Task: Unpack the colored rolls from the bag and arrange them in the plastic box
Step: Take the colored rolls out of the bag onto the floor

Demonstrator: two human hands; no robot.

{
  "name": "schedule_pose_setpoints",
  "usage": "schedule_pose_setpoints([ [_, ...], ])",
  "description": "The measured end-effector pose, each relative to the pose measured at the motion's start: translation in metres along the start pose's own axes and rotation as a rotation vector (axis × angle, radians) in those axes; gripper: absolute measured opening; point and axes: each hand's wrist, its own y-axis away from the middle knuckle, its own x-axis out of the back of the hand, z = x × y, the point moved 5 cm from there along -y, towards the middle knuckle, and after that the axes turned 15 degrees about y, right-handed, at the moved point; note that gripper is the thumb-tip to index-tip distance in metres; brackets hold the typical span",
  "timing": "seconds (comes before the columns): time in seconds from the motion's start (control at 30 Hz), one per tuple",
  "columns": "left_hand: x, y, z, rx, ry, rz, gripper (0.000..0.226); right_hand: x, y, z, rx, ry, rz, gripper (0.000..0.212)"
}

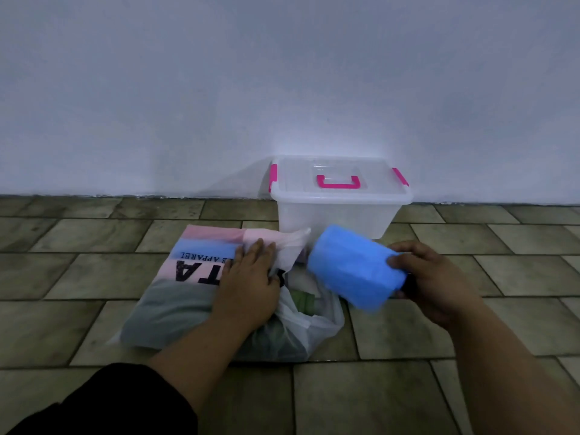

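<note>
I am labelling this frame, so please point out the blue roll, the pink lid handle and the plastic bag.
blue roll (354,268): head view, middle of its curved side.
pink lid handle (341,184): head view, its front bar.
plastic bag (175,315): head view, grey lower left part.

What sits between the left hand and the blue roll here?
Head view: the white open mouth of the bag lies between the left hand, flat on it, and the blue roll held by the right hand.

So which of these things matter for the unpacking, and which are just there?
Part of the job: blue roll, held by the right hand; bag, under the left hand; plastic box, lid on.
Just there: tiled floor, wall.
</note>
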Motion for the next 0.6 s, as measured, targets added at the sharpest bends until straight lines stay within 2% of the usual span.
schedule_pose_setpoints([
  [0.1, 0.000, 0.000, 0.000, -0.005, -0.016, -0.003, 0.061, 0.025, -0.004, 0.017, -0.036, -0.132, 0.254, 0.015],
  [0.2, 0.000, 0.001, 0.001, -0.004, -0.009, -0.008, 0.061, 0.018, -0.008, 0.030, -0.031, 0.129, 0.462, 0.021],
  [0.3, 0.001, 0.001, 0.001, 0.000, 0.003, -0.009, 0.061, -0.013, -0.013, 0.034, 0.043, 0.563, 0.445, 0.034],
  [0.37, 0.001, 0.001, 0.000, 0.000, 0.015, -0.006, 0.061, -0.025, -0.019, 0.033, 0.081, 0.725, 0.387, 0.037],
  [0.47, 0.001, 0.001, -0.001, 0.003, 0.029, -0.008, 0.062, -0.027, -0.019, 0.019, 0.087, 0.836, 0.331, 0.042],
  [0.57, 0.001, 0.000, 0.000, 0.004, 0.029, -0.003, 0.062, -0.040, 0.000, -0.014, 0.293, 0.801, 0.374, 0.036],
  [0.6, 0.001, 0.000, 0.000, 0.004, 0.022, -0.001, 0.062, -0.051, 0.007, -0.024, 0.364, 0.776, 0.306, 0.031],
])
